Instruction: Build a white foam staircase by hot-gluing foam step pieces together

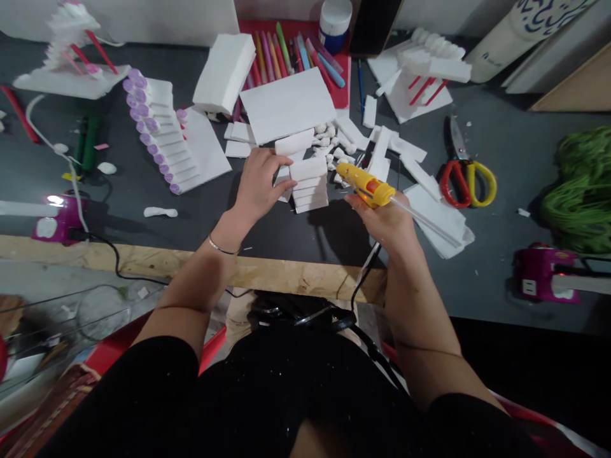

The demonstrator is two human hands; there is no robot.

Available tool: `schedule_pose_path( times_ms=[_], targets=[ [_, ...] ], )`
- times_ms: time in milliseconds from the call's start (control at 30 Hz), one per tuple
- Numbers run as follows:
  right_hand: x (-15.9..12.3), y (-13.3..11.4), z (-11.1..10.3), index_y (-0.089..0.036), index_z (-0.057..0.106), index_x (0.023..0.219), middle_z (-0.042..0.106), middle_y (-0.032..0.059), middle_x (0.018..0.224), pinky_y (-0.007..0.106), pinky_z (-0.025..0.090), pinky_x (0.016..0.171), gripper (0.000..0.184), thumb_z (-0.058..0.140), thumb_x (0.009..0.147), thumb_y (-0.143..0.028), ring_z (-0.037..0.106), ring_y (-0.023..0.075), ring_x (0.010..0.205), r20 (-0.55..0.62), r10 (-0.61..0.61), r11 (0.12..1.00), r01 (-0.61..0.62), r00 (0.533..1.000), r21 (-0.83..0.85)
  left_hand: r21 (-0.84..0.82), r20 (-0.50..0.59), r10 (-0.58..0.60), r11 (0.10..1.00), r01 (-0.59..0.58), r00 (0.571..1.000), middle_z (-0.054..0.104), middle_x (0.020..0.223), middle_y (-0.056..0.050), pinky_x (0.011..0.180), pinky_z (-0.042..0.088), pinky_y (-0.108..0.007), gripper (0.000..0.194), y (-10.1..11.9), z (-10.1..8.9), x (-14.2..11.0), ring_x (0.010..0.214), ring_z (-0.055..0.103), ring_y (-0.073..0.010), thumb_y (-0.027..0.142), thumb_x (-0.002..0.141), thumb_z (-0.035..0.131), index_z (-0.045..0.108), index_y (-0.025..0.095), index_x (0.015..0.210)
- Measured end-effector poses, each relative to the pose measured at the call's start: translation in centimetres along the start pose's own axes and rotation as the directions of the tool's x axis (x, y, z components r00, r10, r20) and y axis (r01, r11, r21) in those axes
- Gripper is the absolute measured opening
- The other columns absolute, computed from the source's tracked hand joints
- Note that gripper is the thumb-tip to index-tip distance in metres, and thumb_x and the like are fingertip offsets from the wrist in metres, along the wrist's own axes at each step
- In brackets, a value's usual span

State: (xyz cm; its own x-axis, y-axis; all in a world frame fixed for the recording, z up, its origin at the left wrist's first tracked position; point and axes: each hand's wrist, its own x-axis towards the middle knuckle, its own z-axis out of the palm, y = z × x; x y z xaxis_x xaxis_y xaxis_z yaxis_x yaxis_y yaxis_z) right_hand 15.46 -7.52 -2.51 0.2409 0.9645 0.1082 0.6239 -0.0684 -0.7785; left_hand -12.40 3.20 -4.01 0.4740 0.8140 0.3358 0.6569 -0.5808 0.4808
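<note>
My right hand (389, 219) is wrapped round a yellow hot glue gun (367, 184), its nozzle pointing left and a clear glue stick trailing from its back. My left hand (260, 181) has its thumb and forefinger closed on the left edge of a small white foam staircase (310, 191), built of several stacked strips. Just above the staircase, near my left fingertips, is a separate white strip (294, 142). Small knotted white pieces (329, 143) lie in a heap between the staircase and the glue gun tip.
A larger staircase with purple round ends (160, 130) stands left. Scissors (461, 165), loose white strips (420, 172) and green yarn (580, 191) lie right. Markers (277, 54) and a white block (224, 73) are behind. Purple devices (60, 219) sit near the table's front edge.
</note>
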Motion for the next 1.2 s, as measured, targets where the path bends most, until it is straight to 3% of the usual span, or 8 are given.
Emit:
schedule_pose_path(
  times_ms=[167, 333, 467, 667, 833, 1200],
  targets=[
    [0.0, -0.9, -0.3, -0.025, 0.060, 0.084, 0.066, 0.0020, 0.075, 0.047, 0.058, 0.079, 0.043, 0.074, 0.081, -0.066, 0.068, 0.0241, 0.076, -0.042, 0.040, 0.999, -0.040, 0.998, 0.017, 0.000, 0.011, -0.008, 1.000, 0.008, 1.000, 0.070, 0.117, -0.013, 0.108, 0.050, -0.055, 0.075, 0.0, -0.1, 0.0, 0.122, 0.062, -0.0350, 0.090, 0.088, 0.042, 0.069, 0.027, 0.120],
    [-0.7, -2.7, -0.3, -0.028, 0.059, 0.086, 0.072, 0.0038, 0.088, 0.047, 0.058, 0.081, 0.036, 0.069, 0.088, -0.062, 0.071, 0.0252, 0.082, -0.006, -0.035, 0.997, 0.036, 0.999, 0.067, 0.012, 0.017, -0.005, 1.000, 0.005, 1.000, 0.069, 0.118, -0.013, 0.108, 0.049, -0.056, 0.074, -0.1, 0.1, -0.1, 0.123, 0.062, -0.0353, 0.089, 0.089, 0.042, 0.068, 0.027, 0.121],
    [-1.2, -3.4, 0.3, -0.029, 0.059, 0.081, 0.068, 0.0045, 0.080, 0.045, 0.057, 0.072, 0.035, 0.066, 0.089, -0.062, 0.068, 0.0254, 0.077, 0.071, -0.093, 0.995, 0.092, 0.993, 0.024, 0.010, -0.001, 0.026, 1.000, -0.026, 1.000, 0.069, 0.116, -0.013, 0.105, 0.050, -0.054, 0.076, 0.1, 0.4, -0.1, 0.122, 0.062, -0.0351, 0.090, 0.089, 0.039, 0.067, 0.026, 0.120],
    [-1.5, -4.1, 1.2, -0.029, 0.047, 0.073, 0.057, 0.0018, 0.068, 0.039, 0.047, 0.058, 0.042, 0.062, 0.089, -0.065, 0.053, 0.0199, 0.061, 0.155, -0.148, 0.989, 0.148, 0.977, 0.013, -0.002, -0.013, 0.036, 0.999, -0.036, 0.999, 0.070, 0.115, -0.011, 0.104, 0.049, -0.051, 0.077, 0.6, 0.2, -0.1, 0.118, 0.063, -0.0324, 0.091, 0.090, 0.034, 0.067, 0.027, 0.118],
    [-1.4, -4.2, 1.2, -0.029, 0.045, 0.073, 0.055, 0.0011, 0.069, 0.037, 0.043, 0.060, 0.042, 0.065, 0.089, -0.061, 0.052, 0.0191, 0.063, 0.175, -0.145, 0.989, 0.146, 0.974, 0.009, -0.015, -0.019, 0.032, 0.999, -0.032, 0.999, 0.070, 0.114, -0.010, 0.106, 0.049, -0.051, 0.075, 0.9, 0.1, -0.1, 0.118, 0.064, -0.0312, 0.089, 0.091, 0.033, 0.067, 0.027, 0.116],
    [-1.5, -4.7, 1.5, -0.028, 0.044, 0.072, 0.058, 0.0023, 0.071, 0.037, 0.045, 0.063, 0.050, 0.062, 0.088, -0.073, 0.055, 0.0199, 0.066, 0.209, -0.149, 0.989, 0.148, 0.967, 0.022, -0.012, -0.016, 0.038, 0.999, -0.038, 0.999, 0.070, 0.119, -0.011, 0.104, 0.050, -0.051, 0.077, 1.2, 0.1, -0.2, 0.120, 0.063, -0.0320, 0.090, 0.091, 0.032, 0.066, 0.026, 0.117]
  ],
)
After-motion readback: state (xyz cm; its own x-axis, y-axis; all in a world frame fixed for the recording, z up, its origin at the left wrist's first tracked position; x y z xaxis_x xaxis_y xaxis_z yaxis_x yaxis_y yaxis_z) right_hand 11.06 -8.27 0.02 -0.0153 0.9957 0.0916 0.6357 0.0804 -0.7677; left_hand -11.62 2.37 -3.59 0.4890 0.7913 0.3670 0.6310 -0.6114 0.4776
